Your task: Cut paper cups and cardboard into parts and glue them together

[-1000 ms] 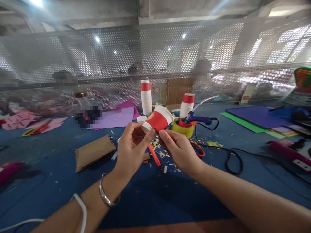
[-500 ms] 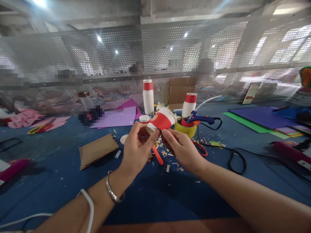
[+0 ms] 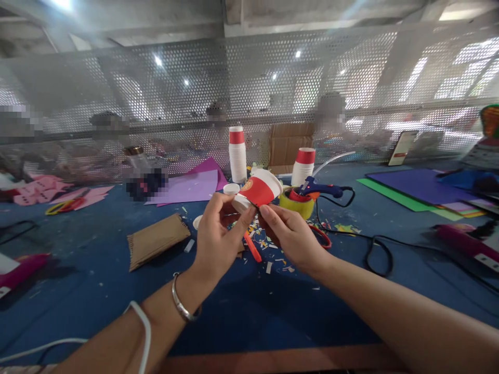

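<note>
A red and white paper cup (image 3: pixel 260 189) lies tilted on its side above the table, its wide mouth toward the upper right. My left hand (image 3: pixel 218 228) is closed around the base end of the cup, thumb in front and fingers behind. Thumb and fingers of my right hand (image 3: pixel 290 236) are pinched together against the cup's near underside. A small dark bit shows between the two thumb tips, too small to name. Beneath my hands lie an orange-red stick-like tool (image 3: pixel 253 247) and scattered paper scraps (image 3: pixel 268 267).
Two stacks of paper cups (image 3: pixel 237 156) (image 3: pixel 303 167) stand behind. A blue glue gun (image 3: pixel 322 188) rests on a yellow tape roll (image 3: pixel 296 208), its cord (image 3: pixel 380 241) running right. Folded cardboard (image 3: pixel 158 241) lies left, coloured sheets (image 3: pixel 413 187) right, and scissors (image 3: pixel 66 206) far left.
Both hands keep their hold, and the cup has barely shifted, tipping very slightly. The whole view has moved a little.
</note>
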Demonstrator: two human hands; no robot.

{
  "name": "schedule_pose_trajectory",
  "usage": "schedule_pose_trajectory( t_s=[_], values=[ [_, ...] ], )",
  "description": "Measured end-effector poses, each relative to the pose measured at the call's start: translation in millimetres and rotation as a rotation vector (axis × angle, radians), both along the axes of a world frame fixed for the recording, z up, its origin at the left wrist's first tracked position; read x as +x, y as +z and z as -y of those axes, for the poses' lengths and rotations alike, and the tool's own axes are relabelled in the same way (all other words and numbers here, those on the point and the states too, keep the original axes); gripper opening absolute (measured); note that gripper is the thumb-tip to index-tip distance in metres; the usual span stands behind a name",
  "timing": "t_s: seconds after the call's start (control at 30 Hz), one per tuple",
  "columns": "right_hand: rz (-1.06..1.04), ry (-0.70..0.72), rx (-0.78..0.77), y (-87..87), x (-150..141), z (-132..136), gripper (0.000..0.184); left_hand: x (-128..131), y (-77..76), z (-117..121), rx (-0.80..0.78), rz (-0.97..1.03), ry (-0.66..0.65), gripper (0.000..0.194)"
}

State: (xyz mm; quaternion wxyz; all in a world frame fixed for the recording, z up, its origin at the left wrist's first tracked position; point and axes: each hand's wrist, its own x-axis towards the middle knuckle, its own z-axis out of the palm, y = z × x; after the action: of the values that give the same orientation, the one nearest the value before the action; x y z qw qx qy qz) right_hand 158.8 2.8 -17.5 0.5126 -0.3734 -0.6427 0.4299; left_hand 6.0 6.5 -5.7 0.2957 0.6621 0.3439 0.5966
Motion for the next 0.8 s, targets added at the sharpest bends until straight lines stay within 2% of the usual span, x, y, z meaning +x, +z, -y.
schedule_pose_trajectory(
  t_s=[0.17, 0.37, 0.63, 0.8],
  values=[
    [-0.033, 0.032, -0.046, -1.7, 0.3, -0.9, 0.042, 1.0, -3.5, 1.6, -0.001, -0.051, 0.027, 0.027],
    [-0.051, 0.007, -0.019, -3.4, -0.2, -0.5, 0.044, 0.9, -4.1, 1.9, 0.035, -0.096, 0.076, 0.026],
    [0.036, -0.089, 0.059, 0.5, 0.6, -2.1, 0.045, 5.2, -8.0, 0.1, -0.032, -0.031, 0.000, 0.027],
    [-0.041, -0.039, 0.006, 0.1, 1.1, -3.2, 0.045, 4.9, -9.3, -4.0, -0.055, 0.028, -0.004, 0.036]
  ],
)
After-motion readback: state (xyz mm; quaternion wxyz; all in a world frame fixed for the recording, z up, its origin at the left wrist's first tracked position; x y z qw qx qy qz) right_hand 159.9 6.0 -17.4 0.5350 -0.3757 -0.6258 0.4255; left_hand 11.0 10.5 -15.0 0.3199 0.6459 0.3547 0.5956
